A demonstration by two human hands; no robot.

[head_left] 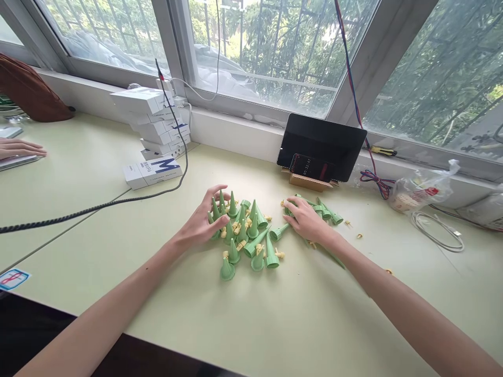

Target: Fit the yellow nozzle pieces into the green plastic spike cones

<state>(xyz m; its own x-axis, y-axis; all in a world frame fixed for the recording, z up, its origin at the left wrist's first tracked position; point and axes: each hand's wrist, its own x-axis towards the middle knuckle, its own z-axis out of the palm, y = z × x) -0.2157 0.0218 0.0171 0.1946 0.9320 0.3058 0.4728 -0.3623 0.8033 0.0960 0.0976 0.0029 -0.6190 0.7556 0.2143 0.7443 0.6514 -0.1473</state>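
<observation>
Several green plastic cones [254, 225] with small yellow pieces [236, 228] among them form a cluster in the middle of the table. Some cones stand upright and others, such as one green cone [256, 244], lie on their sides. Along the cluster's left edge, my left hand [204, 220] is open, its fingers curved around the outer cones. My right hand [306, 217] rests palm down over a second group of green cones [324, 210], fingers apart; what lies beneath the palm is hidden. Between the hands lies a single green cone [279, 232].
A stack of white boxes [155, 123] and a black cable [118, 203] are at the left. A tablet [322, 146] with a phone [310, 167] before it stands by the window. At the right are a plastic bag [424, 191] and a white cable [436, 238]. Another person's hand [19, 148] shows far left.
</observation>
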